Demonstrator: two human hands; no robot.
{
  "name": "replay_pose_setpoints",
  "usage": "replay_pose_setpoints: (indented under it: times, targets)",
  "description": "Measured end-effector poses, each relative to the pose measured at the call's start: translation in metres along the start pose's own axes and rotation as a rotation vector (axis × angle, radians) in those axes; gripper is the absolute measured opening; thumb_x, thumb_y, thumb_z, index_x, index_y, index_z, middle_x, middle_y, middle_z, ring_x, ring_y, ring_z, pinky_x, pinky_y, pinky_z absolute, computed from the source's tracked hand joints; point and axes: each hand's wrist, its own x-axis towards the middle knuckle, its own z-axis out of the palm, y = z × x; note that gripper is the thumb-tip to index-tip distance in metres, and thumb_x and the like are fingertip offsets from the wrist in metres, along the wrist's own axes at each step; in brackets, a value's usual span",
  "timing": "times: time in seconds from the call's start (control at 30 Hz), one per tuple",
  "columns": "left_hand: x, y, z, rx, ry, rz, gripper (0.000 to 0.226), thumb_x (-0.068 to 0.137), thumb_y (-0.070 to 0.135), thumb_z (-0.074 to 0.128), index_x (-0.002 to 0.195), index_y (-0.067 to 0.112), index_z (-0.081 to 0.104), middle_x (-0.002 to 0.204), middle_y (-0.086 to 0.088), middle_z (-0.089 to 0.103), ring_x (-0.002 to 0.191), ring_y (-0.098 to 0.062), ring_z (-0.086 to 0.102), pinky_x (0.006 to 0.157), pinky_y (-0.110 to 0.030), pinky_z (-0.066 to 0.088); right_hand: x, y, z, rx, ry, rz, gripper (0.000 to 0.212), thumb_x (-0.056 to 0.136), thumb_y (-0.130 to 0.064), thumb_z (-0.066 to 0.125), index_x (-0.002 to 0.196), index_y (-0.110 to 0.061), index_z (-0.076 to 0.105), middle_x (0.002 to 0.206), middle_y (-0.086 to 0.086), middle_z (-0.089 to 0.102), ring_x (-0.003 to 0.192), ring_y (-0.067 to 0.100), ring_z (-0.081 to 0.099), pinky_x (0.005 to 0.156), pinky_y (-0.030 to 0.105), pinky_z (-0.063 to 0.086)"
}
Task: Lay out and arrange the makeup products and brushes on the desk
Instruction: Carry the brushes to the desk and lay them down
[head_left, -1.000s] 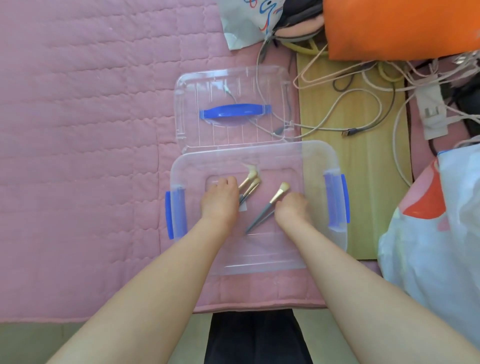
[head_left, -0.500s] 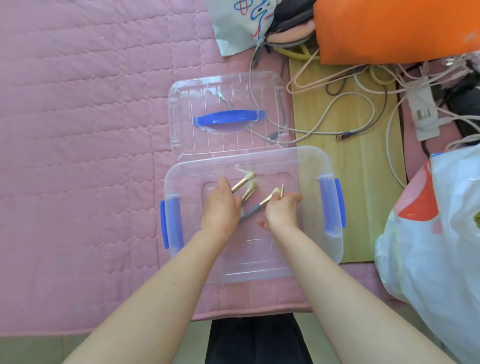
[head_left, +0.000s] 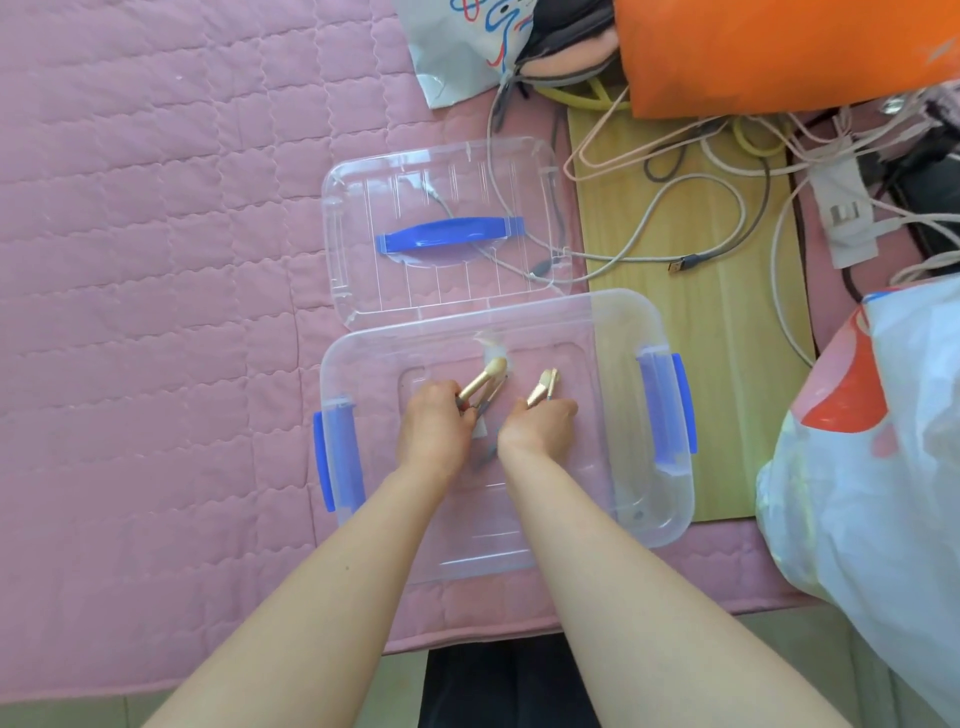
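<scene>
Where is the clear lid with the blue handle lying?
In the head view, the lid lies on the pink quilt, just beyond the open clear box, left of the wooden board.

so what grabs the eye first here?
Dead centre, both hands reach into the open clear storage box: the left hand grips gold-ferruled makeup brushes, and the right hand grips more brushes. Just beyond the box, its clear lid with a blue handle lies on the pink quilt. At top right, a big orange item sits above tangled cables.
</scene>
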Motion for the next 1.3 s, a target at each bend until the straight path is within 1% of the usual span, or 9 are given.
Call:
replay_pose_setpoints:
  times: [0.17, 0.3, 0.4, 0.53, 0.77, 0.87, 0.93, 1.13, 1.3]
  targets:
    - [-0.002, 0.003, -0.004, 0.002, -0.007, -0.022, 0.017, 0.089, 0.021, 0.057, 0.076, 0.015, 0.048, 0.091, -0.014, 0.059, 0.083, -0.034, 0.056, 0.067, -0.039, 0.047, 0.004, 0.005, -0.005, 0.067, -0.069, -0.081, 0.019, 0.095, -0.017, 0.052, 0.107, -0.003, 0.050, 0.115, 0.018, 0.062, 0.108, 0.032, 0.058, 0.079, 0.031, 0.040]
    - [-0.005, 0.011, -0.011, -0.056, -0.037, -0.053, 0.022, 0.085, 0.022, 0.057, 0.069, 0.017, 0.043, 0.076, -0.007, 0.055, 0.070, -0.029, 0.050, 0.061, -0.035, 0.043, -0.001, 0.004, -0.014, 0.064, -0.183, -0.158, 0.024, 0.098, -0.020, 0.046, 0.114, -0.001, 0.047, 0.110, 0.015, 0.063, 0.094, 0.029, 0.058, 0.069, 0.026, 0.034]
    - [-0.008, 0.011, -0.016, -0.120, -0.062, -0.077, 0.020, 0.085, 0.023, 0.056, 0.073, 0.014, 0.043, 0.068, -0.002, 0.049, 0.066, -0.027, 0.047, 0.058, -0.033, 0.038, -0.005, 0.005, -0.017, 0.154, -0.280, -0.198, 0.017, 0.100, -0.020, 0.040, 0.112, -0.009, 0.039, 0.085, 0.003, 0.066, 0.070, 0.018, 0.053, 0.070, 0.028, 0.037]
    - [-0.014, 0.008, -0.019, -0.187, -0.044, -0.087, 0.015, 0.088, 0.021, 0.051, 0.091, 0.008, 0.043, 0.074, -0.005, 0.050, 0.071, -0.030, 0.049, 0.060, -0.035, 0.038, -0.007, 0.007, -0.018, 0.188, -0.309, -0.248, 0.009, 0.101, -0.024, 0.035, 0.106, -0.018, 0.039, 0.068, -0.001, 0.058, 0.065, 0.013, 0.051, 0.071, 0.029, 0.039]
    - [-0.017, 0.000, -0.018, -0.154, -0.046, -0.108, 0.011, 0.092, 0.020, 0.047, 0.089, 0.009, 0.044, 0.080, -0.011, 0.055, 0.073, -0.034, 0.051, 0.060, -0.034, 0.036, -0.013, 0.000, -0.007, 0.245, -0.352, -0.048, 0.027, 0.098, -0.037, 0.037, 0.110, -0.013, 0.037, 0.086, 0.004, 0.049, 0.069, 0.021, 0.051, 0.059, 0.038, 0.054]
    - [-0.015, -0.005, -0.017, -0.177, -0.086, -0.122, 0.011, 0.095, 0.017, 0.043, 0.088, 0.010, 0.047, 0.081, -0.011, 0.055, 0.077, -0.034, 0.052, 0.060, -0.033, 0.036, -0.012, -0.002, -0.002, 0.018, -0.256, -0.126, 0.037, 0.092, -0.035, 0.053, 0.111, -0.005, 0.048, 0.102, 0.012, 0.062, 0.091, 0.033, 0.060, 0.076, 0.038, 0.051]
    - [-0.014, -0.007, -0.017, -0.210, -0.097, -0.144, 0.011, 0.095, 0.016, 0.043, 0.091, 0.010, 0.051, 0.083, -0.011, 0.057, 0.080, -0.034, 0.054, 0.064, -0.033, 0.039, -0.013, -0.004, 0.000, -0.131, -0.184, -0.174, 0.033, 0.090, -0.034, 0.059, 0.106, -0.006, 0.056, 0.107, 0.013, 0.065, 0.102, 0.033, 0.060, 0.073, 0.028, 0.040]
    - [-0.012, -0.008, -0.018, -0.303, -0.114, -0.206, 0.016, 0.091, 0.013, 0.044, 0.097, 0.012, 0.058, 0.092, -0.012, 0.064, 0.086, -0.033, 0.059, 0.076, -0.037, 0.049, -0.019, -0.006, 0.006, -0.357, -0.057, -0.224, 0.024, 0.090, -0.031, 0.059, 0.106, -0.013, 0.062, 0.110, 0.009, 0.066, 0.102, 0.032, 0.062, 0.073, 0.031, 0.043]
    - [-0.013, -0.008, -0.017, -0.333, -0.141, -0.244, 0.015, 0.090, 0.011, 0.042, 0.097, 0.013, 0.055, 0.097, -0.014, 0.066, 0.090, -0.033, 0.060, 0.079, -0.040, 0.052, -0.014, -0.003, 0.001, -0.332, -0.049, -0.213, 0.025, 0.093, -0.024, 0.052, 0.110, -0.007, 0.058, 0.115, 0.015, 0.063, 0.106, 0.035, 0.060, 0.075, 0.033, 0.043]
